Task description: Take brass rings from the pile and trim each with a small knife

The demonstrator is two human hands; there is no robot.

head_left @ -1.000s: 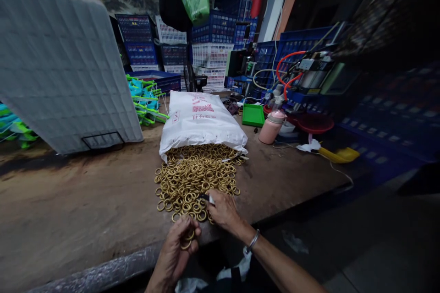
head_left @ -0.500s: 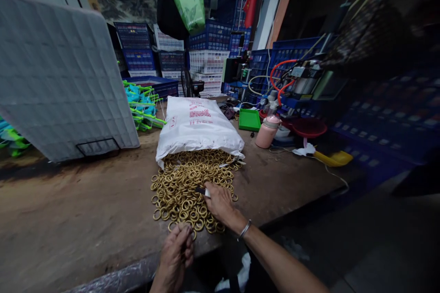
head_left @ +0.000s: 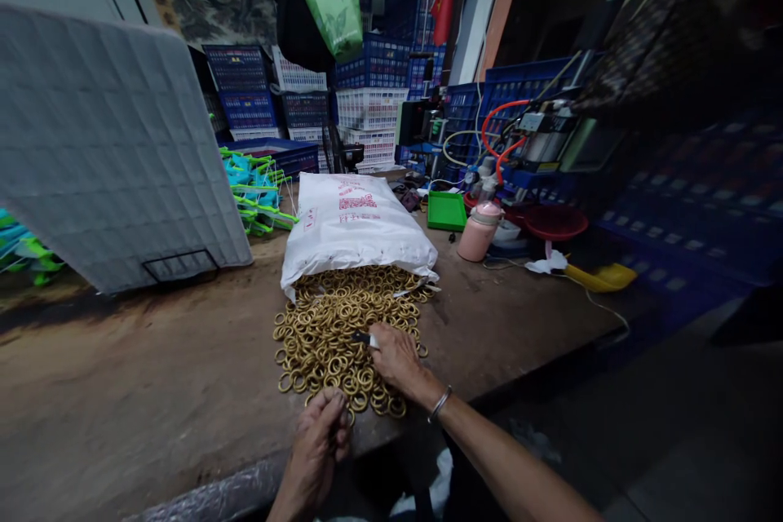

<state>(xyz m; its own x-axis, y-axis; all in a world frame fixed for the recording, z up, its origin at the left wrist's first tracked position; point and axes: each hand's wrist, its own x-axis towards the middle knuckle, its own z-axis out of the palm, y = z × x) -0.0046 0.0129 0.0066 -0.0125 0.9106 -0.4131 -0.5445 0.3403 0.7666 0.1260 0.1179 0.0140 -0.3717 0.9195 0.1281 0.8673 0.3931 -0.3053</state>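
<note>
A heap of brass-coloured metal rings (head_left: 330, 334) spills from the open mouth of a white woven sack (head_left: 360, 220) lying on the table. Over the right side of the heap, my right hand (head_left: 399, 359) is closed on a small black-tipped tool (head_left: 360, 338). White shows beside the fingers; whether it belongs to the tool or wraps a finger is unclear. My left hand (head_left: 319, 436) is at the near edge of the heap, thumb and fingers pressed together. Whatever it may pinch is hidden.
A large quilted grey panel (head_left: 122, 155) stands at the left, with green and blue plastic pieces (head_left: 260, 188) behind it. To the right are a green tray (head_left: 446, 210), a pink bottle (head_left: 479, 232) and a yellow scoop (head_left: 603, 277). Stacked crates (head_left: 370, 106) line the back.
The whole view has shifted slightly. Both hands keep nearly the same places by the rings, the left still closed and the right still on the black-tipped tool.
</note>
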